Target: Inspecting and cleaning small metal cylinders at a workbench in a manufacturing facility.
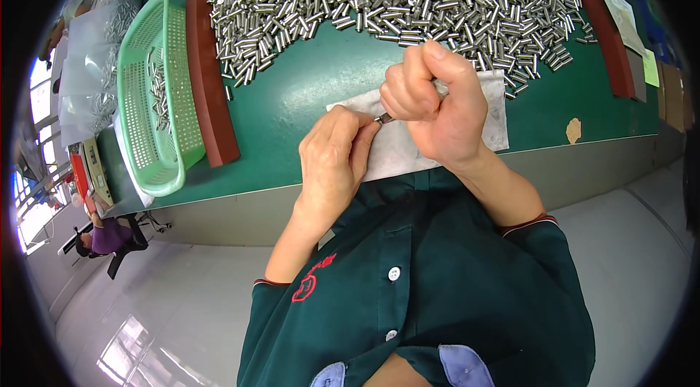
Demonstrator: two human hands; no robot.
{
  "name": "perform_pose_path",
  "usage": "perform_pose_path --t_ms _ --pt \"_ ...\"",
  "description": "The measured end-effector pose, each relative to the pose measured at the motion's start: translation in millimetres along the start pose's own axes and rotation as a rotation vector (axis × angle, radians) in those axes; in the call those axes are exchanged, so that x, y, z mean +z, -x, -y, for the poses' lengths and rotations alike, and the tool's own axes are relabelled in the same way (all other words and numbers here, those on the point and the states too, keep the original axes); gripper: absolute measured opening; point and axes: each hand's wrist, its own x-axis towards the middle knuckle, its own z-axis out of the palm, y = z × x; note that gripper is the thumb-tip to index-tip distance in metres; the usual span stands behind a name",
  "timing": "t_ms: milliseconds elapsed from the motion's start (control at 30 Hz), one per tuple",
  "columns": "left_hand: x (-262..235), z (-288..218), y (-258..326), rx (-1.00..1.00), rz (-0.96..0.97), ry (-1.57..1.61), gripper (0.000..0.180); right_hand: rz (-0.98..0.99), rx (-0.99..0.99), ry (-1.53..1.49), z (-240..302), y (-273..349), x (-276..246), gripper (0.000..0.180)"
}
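My left hand [332,150] is closed, with thumb and fingertips pinched together over a white cloth [397,157]. Whatever those fingertips hold is hidden. Just right of them, my right hand [441,99] is wrapped in a fist, thumb up. A slim metal rod [385,118] sticks out of the fist toward the left fingertips and meets them; its full shape is covered by the fingers. Beyond both hands spreads a large heap of short shiny metal pins [379,0] on the green tabletop [292,110].
Reddish-brown bars [208,73] [609,37] border the heap left and right. A light green perforated basket [164,168] with some pins stands at left, beside clear bags [87,73] of pins. Papers [620,11] lie at right. Another person [109,236] sits far left.
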Motion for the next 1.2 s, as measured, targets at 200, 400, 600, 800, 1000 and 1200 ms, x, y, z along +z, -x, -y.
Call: perform_pose_path --t_ms 200,400,600,800,1000,1200 --pt "2 2 0 0.024 -0.032 0.019 0.011 -0.025 -0.071 0.092 -3 3 10 0.04" --pt "1 5 0 0.034 -0.03 0.039 0.011 -0.037 -0.072 0.175 -4 2 16 0.038" --pt "0 3 -5 0.077 -0.033 0.044 0.01 -0.05 -0.164 0.276 -8 3 22 0.035" --pt "-9 -3 1 -0.243 0.022 0.25 0.007 -0.076 -0.074 0.037 -6 2 4 0.038" --pt "-25 20 -18 -0.511 0.196 1.529 0.016 -0.114 -0.055 -0.094 -4 4 5 0.037" --pt "-25 29 -24 -0.536 0.12 1.537 0.017 -0.124 -0.057 -0.108 -5 1 4 0.036"
